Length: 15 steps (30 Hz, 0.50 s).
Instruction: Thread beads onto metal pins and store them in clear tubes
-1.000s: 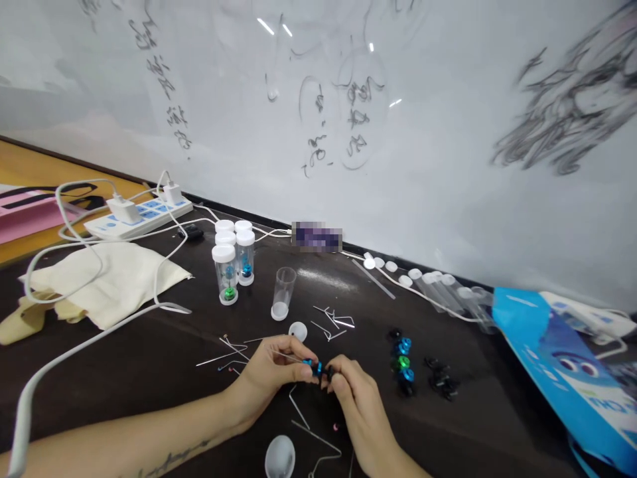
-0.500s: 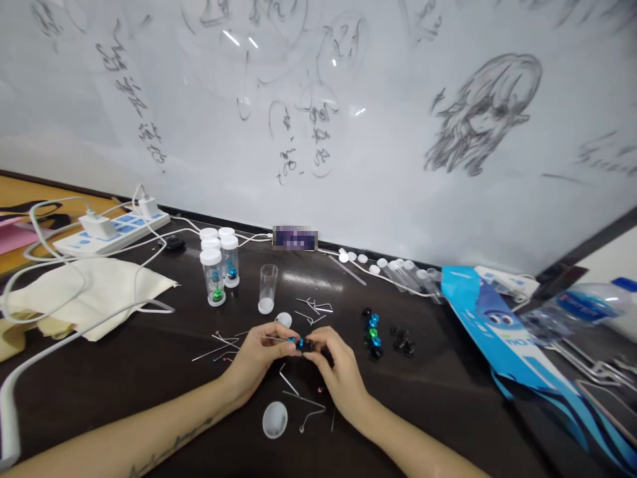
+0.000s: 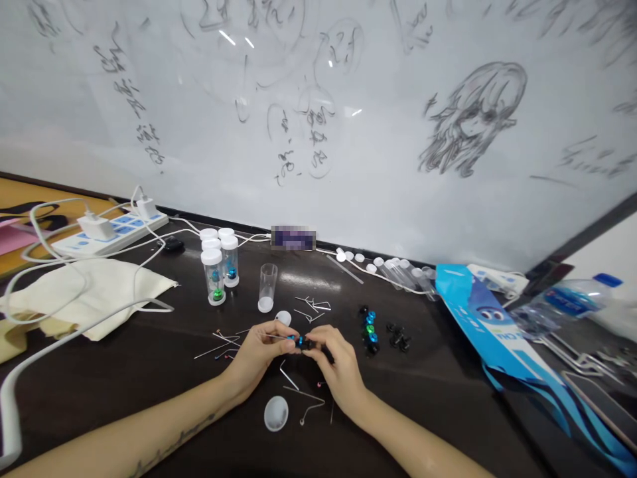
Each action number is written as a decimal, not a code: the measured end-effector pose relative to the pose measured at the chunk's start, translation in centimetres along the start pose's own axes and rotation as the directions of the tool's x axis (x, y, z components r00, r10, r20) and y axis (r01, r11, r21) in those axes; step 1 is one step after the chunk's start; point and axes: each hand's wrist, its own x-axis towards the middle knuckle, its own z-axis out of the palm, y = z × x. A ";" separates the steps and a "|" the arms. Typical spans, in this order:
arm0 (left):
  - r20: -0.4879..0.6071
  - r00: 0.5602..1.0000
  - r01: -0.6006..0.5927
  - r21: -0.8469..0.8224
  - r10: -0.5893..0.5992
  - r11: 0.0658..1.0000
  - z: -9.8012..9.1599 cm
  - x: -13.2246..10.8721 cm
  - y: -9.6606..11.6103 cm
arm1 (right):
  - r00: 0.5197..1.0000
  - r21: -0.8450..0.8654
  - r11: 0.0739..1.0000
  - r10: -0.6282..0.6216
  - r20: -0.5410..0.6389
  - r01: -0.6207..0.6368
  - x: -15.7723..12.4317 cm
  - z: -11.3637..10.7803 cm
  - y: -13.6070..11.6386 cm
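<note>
Between my two hands is a small strung piece with blue and black round parts (image 3: pixel 300 342). My left hand (image 3: pixel 261 355) pinches its blue end, and a thin metal rod runs back under the fingertips. At the other end, my right hand (image 3: pixel 333 365) has its thumb and fingers closed on the black part. The fingers cover much of the piece. Just behind the left fingers lies a white round cap (image 3: pixel 283 319). Below the hands are a bent wire pin (image 3: pixel 311 401), a short hex key (image 3: pixel 288 376) and a white cup-like cap (image 3: pixel 276 413).
An upright clear tube (image 3: pixel 267 289) stands behind my hands, with capped tubes (image 3: pixel 213 279) to its left. Blue, green and black parts (image 3: pixel 371 330) and black bits (image 3: pixel 399 336) lie right. A blue packet (image 3: pixel 478 318), power strip (image 3: pixel 112 232) and cream cloth (image 3: pixel 89 292) flank the area.
The camera view has shifted slightly, moving the things at the right a little leftward. Both hands keep nearly the same grip on the strung piece.
</note>
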 end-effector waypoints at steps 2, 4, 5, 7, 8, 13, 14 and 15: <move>-0.001 1.000 0.002 0.001 -0.002 1.000 0.0 0.0 0.1 | 1.000 0.001 1.000 -0.001 -0.002 0.001 0.1 -0.1 -0.1; -0.001 1.000 0.000 0.005 0.000 1.000 0.1 0.0 0.1 | 1.000 0.000 1.000 0.009 0.002 -0.009 0.1 -0.1 -0.2; -0.003 1.000 0.000 0.008 0.000 1.000 0.1 0.0 0.1 | 1.000 -0.004 1.000 0.019 0.005 -0.019 0.2 -0.2 -0.3; -0.012 1.000 0.004 0.008 -0.004 1.000 0.2 0.0 0.2 | 0.999 -0.023 0.999 0.048 0.006 -0.048 0.2 -0.2 -0.5; -0.018 1.000 0.007 0.007 -0.007 1.000 0.2 0.0 0.2 | 0.998 -0.036 0.997 0.063 0.005 -0.062 0.2 -0.2 -0.5; -0.022 1.000 0.012 0.007 -0.012 1.000 0.1 0.0 0.0 | 0.993 -0.076 0.991 0.111 0.046 -0.108 0.2 -0.2 -0.6; -0.018 1.000 0.015 0.009 -0.015 1.000 0.1 0.0 0.0 | 0.991 -0.080 0.990 0.120 0.063 -0.114 0.2 -0.2 -0.6; -0.015 1.000 0.019 0.010 -0.019 1.000 0.1 -0.1 0.0 | 0.989 -0.085 0.989 0.126 0.077 -0.120 0.2 -0.2 -0.6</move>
